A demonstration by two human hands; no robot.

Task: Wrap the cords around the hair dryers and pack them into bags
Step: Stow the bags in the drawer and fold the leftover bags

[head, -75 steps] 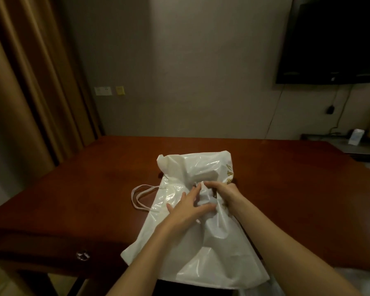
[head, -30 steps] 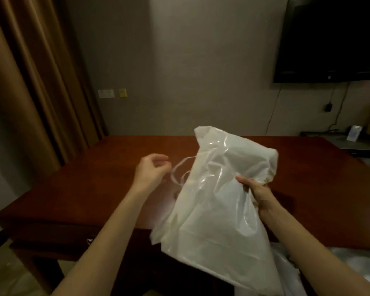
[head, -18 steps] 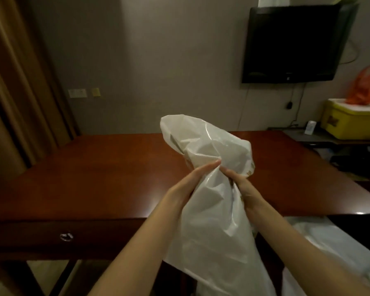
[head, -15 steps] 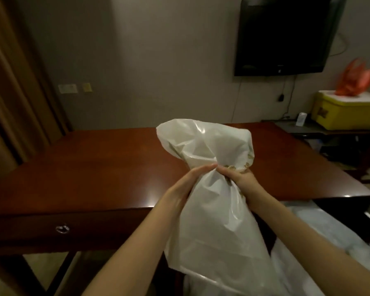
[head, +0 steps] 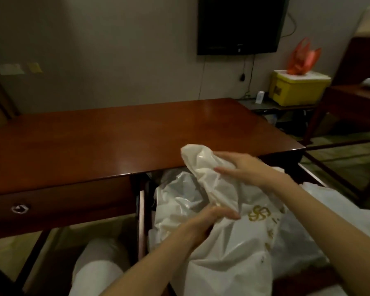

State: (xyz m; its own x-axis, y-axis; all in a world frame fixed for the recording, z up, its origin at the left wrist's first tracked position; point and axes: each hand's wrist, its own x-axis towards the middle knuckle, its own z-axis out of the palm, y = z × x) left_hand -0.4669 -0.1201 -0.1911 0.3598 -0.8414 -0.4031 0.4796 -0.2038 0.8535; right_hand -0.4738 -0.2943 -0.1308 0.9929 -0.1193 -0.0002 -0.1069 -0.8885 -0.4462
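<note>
A: Head view. What has changed?

B: A moment ago both hands pinched the neck of the white bag up over the bench. Now the bag (head: 218, 184) is down off the front edge of the bench (head: 115, 142), over an open drawer (head: 141, 212) that holds more white bags (head: 175, 201). My reading: this bag is packed and is being put away with the finished ones.

A: What are the hands doing?

B: The right hand (head: 241, 167) rests on the bag's upper bulge, fingers fairly straight and spread along it, steadying rather than gripping. The left hand (head: 209, 218) is lower, fingers curled into the bunched plastic at the bag's narrow middle, holding it.

A: And the dryer?

B: It can't be seen. The rounded upper end suggests something solid inside, but the plastic is opaque.

A: Materials and shapes?

B: The bag is thin, glossy, crinkled plastic, with creases catching the light. A gold swirl logo (head: 259, 214) is printed on the plastic just below the hands. The bench is dark red-brown polished wood with a hard sheen. A closed drawer at left has a small metal ring pull (head: 19, 208).
</note>
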